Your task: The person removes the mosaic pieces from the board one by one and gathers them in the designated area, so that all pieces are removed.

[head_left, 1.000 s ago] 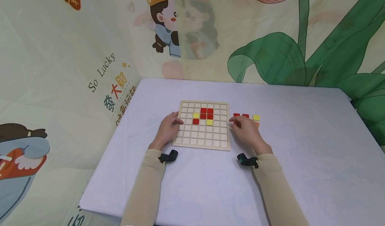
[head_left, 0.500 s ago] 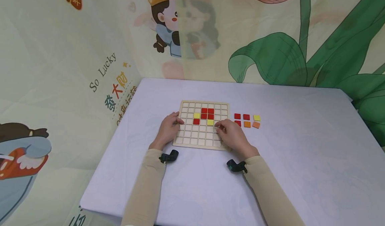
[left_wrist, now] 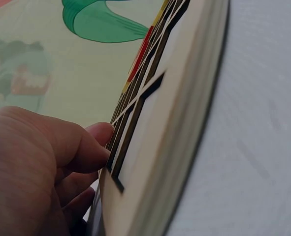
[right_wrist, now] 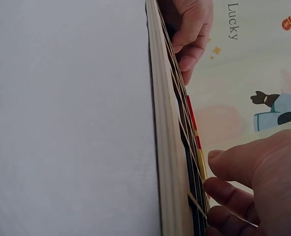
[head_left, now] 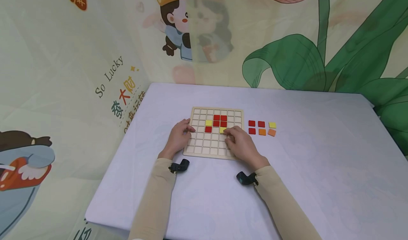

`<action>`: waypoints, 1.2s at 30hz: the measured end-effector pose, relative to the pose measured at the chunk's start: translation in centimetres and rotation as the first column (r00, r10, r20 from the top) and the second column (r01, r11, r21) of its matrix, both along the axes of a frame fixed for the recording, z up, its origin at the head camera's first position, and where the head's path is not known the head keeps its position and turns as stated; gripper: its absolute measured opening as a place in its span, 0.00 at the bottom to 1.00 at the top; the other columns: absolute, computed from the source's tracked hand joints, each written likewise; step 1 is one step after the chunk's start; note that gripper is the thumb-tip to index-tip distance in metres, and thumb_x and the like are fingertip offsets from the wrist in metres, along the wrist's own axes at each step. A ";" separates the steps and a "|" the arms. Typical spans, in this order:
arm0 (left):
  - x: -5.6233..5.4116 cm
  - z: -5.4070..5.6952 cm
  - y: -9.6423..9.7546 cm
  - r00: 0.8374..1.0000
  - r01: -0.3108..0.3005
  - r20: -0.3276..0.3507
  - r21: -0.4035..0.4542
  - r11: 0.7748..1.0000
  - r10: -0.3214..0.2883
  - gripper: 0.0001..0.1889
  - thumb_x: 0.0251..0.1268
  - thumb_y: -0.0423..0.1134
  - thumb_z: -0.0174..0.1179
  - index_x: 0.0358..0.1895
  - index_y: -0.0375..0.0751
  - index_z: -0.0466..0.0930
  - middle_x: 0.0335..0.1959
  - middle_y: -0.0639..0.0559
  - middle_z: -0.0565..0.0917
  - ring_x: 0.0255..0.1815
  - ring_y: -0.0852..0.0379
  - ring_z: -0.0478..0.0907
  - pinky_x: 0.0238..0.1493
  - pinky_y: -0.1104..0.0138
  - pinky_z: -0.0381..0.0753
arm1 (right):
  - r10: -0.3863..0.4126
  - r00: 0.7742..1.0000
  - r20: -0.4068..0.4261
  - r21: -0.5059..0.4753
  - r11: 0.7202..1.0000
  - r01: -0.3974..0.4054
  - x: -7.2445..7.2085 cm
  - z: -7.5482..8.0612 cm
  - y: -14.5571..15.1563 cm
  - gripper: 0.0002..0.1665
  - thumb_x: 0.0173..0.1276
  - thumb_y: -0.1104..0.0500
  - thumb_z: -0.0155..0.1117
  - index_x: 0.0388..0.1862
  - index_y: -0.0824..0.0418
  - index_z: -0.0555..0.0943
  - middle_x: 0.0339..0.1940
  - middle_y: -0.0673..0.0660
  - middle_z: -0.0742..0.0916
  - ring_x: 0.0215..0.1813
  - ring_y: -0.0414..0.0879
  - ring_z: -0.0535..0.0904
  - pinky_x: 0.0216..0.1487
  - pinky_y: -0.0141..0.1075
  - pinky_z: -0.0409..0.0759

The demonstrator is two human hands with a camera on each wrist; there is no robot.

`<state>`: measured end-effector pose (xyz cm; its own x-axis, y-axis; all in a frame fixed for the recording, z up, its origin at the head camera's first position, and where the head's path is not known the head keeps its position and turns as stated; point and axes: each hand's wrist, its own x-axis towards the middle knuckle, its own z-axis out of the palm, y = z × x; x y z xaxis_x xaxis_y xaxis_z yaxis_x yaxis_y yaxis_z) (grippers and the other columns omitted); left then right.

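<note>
A square wooden grid board (head_left: 204,150) lies on the table with red and yellow tiles in some cells. My left hand (head_left: 177,136) holds the board's left edge, thumb and fingertips at the rim in the left wrist view. Over the right part of the board is my right hand (head_left: 241,143), its fingertips at a yellow tile (head_left: 222,130) and partly covering it. The right wrist view shows its thumb and index finger apart beside a yellow tile (right_wrist: 201,160); no held tile shows clearly. Four-tile red block (head_left: 220,121) fills adjoining cells, with another yellow tile (head_left: 208,123) and a red tile (head_left: 208,129) to its left.
Right of the board, loose tiles lie in two rows: red tiles (head_left: 251,123), orange tiles (head_left: 262,132) and a yellow tile (head_left: 272,125). The white-covered table (head_left: 207,197) meets a printed cloth backdrop (head_left: 223,70) behind and at the left.
My right hand has moved left from beside the loose tiles to over the board, near the yellow tile. The loose tiles have come into full view. My left hand stays at the board's edge.
</note>
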<state>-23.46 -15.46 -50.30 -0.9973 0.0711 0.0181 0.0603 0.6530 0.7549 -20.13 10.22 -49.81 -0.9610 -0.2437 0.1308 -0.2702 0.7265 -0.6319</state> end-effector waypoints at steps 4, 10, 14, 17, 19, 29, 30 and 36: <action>-0.1 -0.1 -0.1 1.000 0.002 -0.003 -0.004 1.000 -0.002 0.10 0.60 0.25 0.53 0.35 0.42 0.82 0.73 0.50 0.66 0.78 0.52 0.52 0.78 0.57 0.50 | -0.017 1.000 0.019 -0.007 1.000 0.017 -0.3 -0.1 0.0 0.22 0.66 0.58 0.65 0.59 0.58 0.80 0.51 0.54 0.81 0.41 0.47 0.75 0.40 0.35 0.80; -0.2 -0.3 -0.1 1.000 0.000 -0.011 -0.009 1.000 -0.001 0.11 0.60 0.25 0.53 0.35 0.43 0.83 0.73 0.50 0.66 0.78 0.52 0.52 0.78 0.57 0.49 | -0.040 0.999 0.011 0.027 0.999 0.039 -0.9 -0.5 -0.2 0.23 0.67 0.58 0.64 0.61 0.60 0.78 0.53 0.55 0.80 0.45 0.48 0.76 0.48 0.39 0.81; -0.2 -0.5 0.0 1.000 -0.004 -0.011 -0.009 1.000 0.004 0.11 0.60 0.26 0.53 0.35 0.43 0.83 0.73 0.50 0.66 0.78 0.52 0.52 0.78 0.57 0.49 | -0.058 0.998 -0.003 0.045 0.997 0.058 -1.2 -0.8 -0.4 0.24 0.67 0.57 0.63 0.62 0.60 0.78 0.51 0.55 0.79 0.42 0.48 0.74 0.43 0.38 0.79; -0.2 -0.6 0.0 1.000 -0.003 -0.013 -0.012 1.000 0.003 0.11 0.61 0.26 0.53 0.35 0.43 0.83 0.73 0.50 0.66 0.78 0.52 0.52 0.78 0.57 0.49 | -0.067 0.998 -0.014 0.055 0.996 0.067 -1.3 -1.1 -0.6 0.24 0.67 0.56 0.62 0.62 0.61 0.78 0.48 0.55 0.78 0.38 0.47 0.73 0.36 0.35 0.75; -0.3 -0.6 0.0 1.000 -0.003 -0.015 -0.011 1.000 0.003 0.11 0.61 0.26 0.53 0.36 0.43 0.83 0.73 0.49 0.66 0.78 0.52 0.52 0.78 0.57 0.49 | -0.071 0.997 -0.021 0.058 0.996 0.072 -1.4 -1.1 -0.7 0.24 0.67 0.56 0.61 0.61 0.61 0.78 0.46 0.55 0.78 0.36 0.47 0.72 0.33 0.35 0.72; -0.2 -0.6 0.1 1.000 0.004 -0.014 -0.017 1.000 -0.004 0.10 0.61 0.27 0.53 0.36 0.43 0.83 0.73 0.50 0.66 0.78 0.52 0.52 0.78 0.57 0.49 | -0.118 0.993 -0.028 0.082 0.989 0.120 -1.6 -1.2 -1.1 0.22 0.68 0.54 0.63 0.58 0.60 0.79 0.45 0.55 0.79 0.39 0.47 0.75 0.36 0.37 0.77; -0.2 -0.6 0.1 1.000 0.003 -0.013 -0.014 1.000 -0.004 0.10 0.61 0.27 0.53 0.36 0.43 0.83 0.73 0.50 0.66 0.78 0.52 0.52 0.78 0.57 0.49 | -0.119 0.993 -0.029 0.082 0.989 0.121 -1.6 -1.2 -1.1 0.22 0.68 0.54 0.63 0.58 0.60 0.79 0.44 0.55 0.79 0.39 0.47 0.75 0.36 0.37 0.78; -0.3 -0.7 0.0 1.000 0.003 -0.009 -0.003 1.000 -0.003 0.10 0.60 0.26 0.52 0.36 0.43 0.82 0.74 0.50 0.65 0.78 0.52 0.51 0.78 0.56 0.49 | -0.112 0.992 -0.051 0.068 0.991 0.115 -1.7 -1.3 -1.1 0.21 0.67 0.54 0.64 0.57 0.59 0.79 0.48 0.56 0.79 0.42 0.49 0.77 0.38 0.40 0.80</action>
<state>-23.78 -15.48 -51.04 -0.9969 0.0738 0.0272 0.0691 0.6554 0.7521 -21.82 9.17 -51.09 -0.9763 -0.1435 0.1622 -0.2112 0.7967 -0.5663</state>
